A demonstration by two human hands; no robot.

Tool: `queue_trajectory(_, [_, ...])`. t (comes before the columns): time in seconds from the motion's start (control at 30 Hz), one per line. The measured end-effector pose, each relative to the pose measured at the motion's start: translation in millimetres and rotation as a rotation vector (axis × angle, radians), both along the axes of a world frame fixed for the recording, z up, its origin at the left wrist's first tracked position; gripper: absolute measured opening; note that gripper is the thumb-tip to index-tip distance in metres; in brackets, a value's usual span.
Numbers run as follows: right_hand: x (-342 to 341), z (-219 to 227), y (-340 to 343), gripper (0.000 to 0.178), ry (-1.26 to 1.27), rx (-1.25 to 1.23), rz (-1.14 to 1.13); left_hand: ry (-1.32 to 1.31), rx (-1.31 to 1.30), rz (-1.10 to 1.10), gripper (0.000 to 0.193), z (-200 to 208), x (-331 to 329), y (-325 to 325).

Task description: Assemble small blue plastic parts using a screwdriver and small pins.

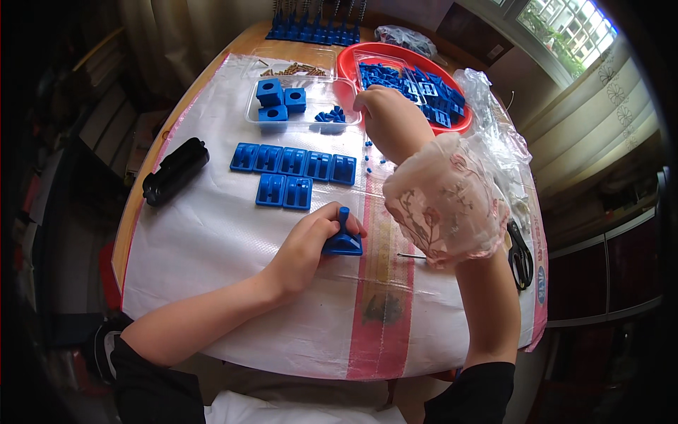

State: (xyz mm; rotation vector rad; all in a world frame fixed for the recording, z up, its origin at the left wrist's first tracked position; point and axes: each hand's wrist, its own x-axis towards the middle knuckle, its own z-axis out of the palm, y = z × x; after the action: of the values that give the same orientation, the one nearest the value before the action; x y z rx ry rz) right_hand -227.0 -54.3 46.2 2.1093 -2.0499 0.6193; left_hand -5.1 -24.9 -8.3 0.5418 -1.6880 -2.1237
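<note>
My left hand (pixel 311 237) is closed around a blue plastic part (pixel 344 240) with a square base and an upright post, held just above the table. My right hand (pixel 392 116) reaches out to the front edge of a red basin (pixel 462 88) and the clear lid or tray in it. Its fingers point away and are mostly hidden behind the hand. Two rows of similar blue square-based parts (pixel 292 161) stand in front of a clear plastic box (pixel 251 113). That box holds blue cubes with round holes (pixel 269 92) and small blue pieces (pixel 330 115).
Brass-coloured screws (pixel 300 69) lie in a clear tray behind the box. Blue pieces with upright springs (pixel 311 32) stand at the far edge. A black case (pixel 176 172) lies at left. Black-handled scissors (pixel 520 258), a thin metal rod (pixel 411 256) and clear plastic bags (pixel 494 141) are at right.
</note>
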Motion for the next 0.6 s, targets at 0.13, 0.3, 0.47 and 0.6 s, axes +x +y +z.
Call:
queue_trajectory(0.13, [-2, 15, -8, 0.021, -0.094, 0.133, -0.264, 0.004, 0.077, -0.004, 0.024, -2, 4, -3])
queue_trajectory(0.3, [-35, 11, 21, 0.019, 0.006, 0.329, -0.214, -0.022, 0.063, -0.053, 0.025, -3, 2, -2])
queue_trajectory(0.47, [-61, -7, 43, 0.017, 0.069, 0.377, -0.162, -0.063, -0.034, -0.006, 0.025, 1, 4, 4])
queue_trajectory(0.6, [-70, -13, 55, 0.017, 0.081, 0.353, -0.209, -0.112, -0.035, 0.001, 0.027, 3, 6, 4])
